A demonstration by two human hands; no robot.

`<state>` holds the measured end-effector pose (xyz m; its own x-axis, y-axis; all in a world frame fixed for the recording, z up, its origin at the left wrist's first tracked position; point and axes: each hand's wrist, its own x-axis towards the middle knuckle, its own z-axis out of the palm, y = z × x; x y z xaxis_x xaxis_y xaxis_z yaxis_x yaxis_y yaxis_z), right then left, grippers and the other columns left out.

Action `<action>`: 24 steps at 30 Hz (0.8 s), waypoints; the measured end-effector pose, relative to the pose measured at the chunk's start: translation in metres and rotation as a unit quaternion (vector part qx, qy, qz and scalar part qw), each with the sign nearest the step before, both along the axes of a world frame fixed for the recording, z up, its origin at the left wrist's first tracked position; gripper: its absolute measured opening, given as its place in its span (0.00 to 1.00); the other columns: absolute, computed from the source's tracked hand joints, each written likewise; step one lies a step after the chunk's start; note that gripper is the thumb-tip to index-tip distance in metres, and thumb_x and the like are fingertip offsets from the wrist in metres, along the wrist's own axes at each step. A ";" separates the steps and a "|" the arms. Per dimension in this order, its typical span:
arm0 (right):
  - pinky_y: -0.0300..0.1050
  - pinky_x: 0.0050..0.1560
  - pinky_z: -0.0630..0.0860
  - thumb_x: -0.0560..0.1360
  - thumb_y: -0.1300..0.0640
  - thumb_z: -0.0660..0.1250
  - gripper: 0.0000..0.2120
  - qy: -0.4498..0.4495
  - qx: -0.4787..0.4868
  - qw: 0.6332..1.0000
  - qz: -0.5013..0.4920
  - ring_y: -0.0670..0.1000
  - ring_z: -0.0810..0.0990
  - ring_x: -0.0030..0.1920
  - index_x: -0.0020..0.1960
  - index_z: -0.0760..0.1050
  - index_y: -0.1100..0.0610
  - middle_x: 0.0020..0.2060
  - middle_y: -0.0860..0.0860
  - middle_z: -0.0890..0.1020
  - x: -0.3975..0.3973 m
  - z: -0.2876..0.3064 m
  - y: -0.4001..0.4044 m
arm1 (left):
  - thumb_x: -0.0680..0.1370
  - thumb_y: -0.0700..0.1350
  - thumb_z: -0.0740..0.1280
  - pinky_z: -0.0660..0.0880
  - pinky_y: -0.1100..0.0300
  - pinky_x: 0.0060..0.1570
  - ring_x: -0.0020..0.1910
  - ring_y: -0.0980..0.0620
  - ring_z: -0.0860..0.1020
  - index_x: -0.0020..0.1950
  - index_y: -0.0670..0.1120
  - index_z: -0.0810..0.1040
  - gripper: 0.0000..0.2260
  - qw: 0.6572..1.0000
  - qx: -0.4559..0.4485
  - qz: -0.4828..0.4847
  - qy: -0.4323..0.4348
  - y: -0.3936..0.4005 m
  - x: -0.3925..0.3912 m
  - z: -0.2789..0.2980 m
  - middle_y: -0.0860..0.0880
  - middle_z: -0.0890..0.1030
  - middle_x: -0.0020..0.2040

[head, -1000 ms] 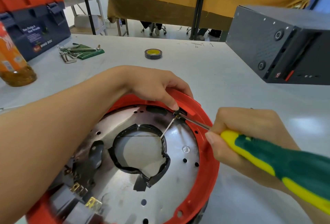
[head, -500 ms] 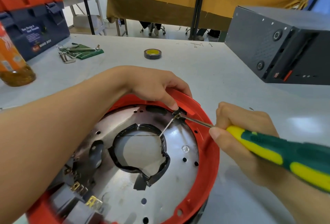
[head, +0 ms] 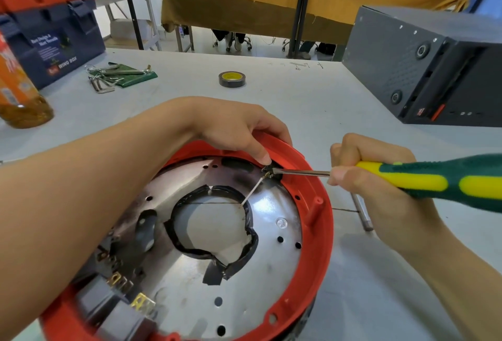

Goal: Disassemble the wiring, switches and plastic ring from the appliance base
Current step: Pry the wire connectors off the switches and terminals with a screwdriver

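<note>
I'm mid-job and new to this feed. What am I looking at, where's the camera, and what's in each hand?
There is no robot, just a person's bare hands, filmed by one camera on their head looking down. The left hand grips the far edge of the red ring around a metal base. The right hand holds a screwdriver with its tip at a small terminal just inside the ring. A thin wire runs from there. Elsewhere on the table: tape roll, hex keys, toolbox, bottle, black case.
</note>
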<state>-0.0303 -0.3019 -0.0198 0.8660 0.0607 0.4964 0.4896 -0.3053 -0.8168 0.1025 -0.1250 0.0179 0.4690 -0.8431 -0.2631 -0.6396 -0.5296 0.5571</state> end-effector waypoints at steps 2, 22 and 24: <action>0.38 0.28 0.62 0.59 0.50 0.64 0.13 0.021 0.001 1.000 -0.012 0.48 0.63 0.23 0.25 0.67 0.57 0.21 0.54 0.63 0.001 0.003 0.003 | 0.76 0.40 0.68 0.74 0.61 0.55 0.51 0.58 0.80 0.60 0.51 0.77 0.13 1.000 -0.001 0.000 0.003 0.000 0.000 0.000 0.56 0.82 0.52; 0.43 0.25 0.58 0.64 0.49 0.58 0.15 -0.019 0.012 0.999 -0.024 0.42 0.63 0.23 0.33 0.69 0.63 0.19 0.48 0.68 -0.007 0.017 -0.009 | 0.76 0.38 0.68 0.74 0.61 0.56 0.50 0.58 0.80 0.59 0.52 0.77 0.14 1.000 -0.014 -0.004 0.022 -0.001 -0.002 0.001 0.57 0.82 0.51; 0.41 0.26 0.56 0.65 0.52 0.60 0.14 -0.024 0.066 0.997 -0.005 0.47 0.60 0.23 0.29 0.66 0.62 0.19 0.41 0.67 0.000 0.025 -0.019 | 0.76 0.37 0.68 0.74 0.58 0.57 0.50 0.56 0.80 0.59 0.52 0.77 0.15 0.999 -0.017 -0.005 0.027 -0.001 -0.002 0.001 0.55 0.82 0.51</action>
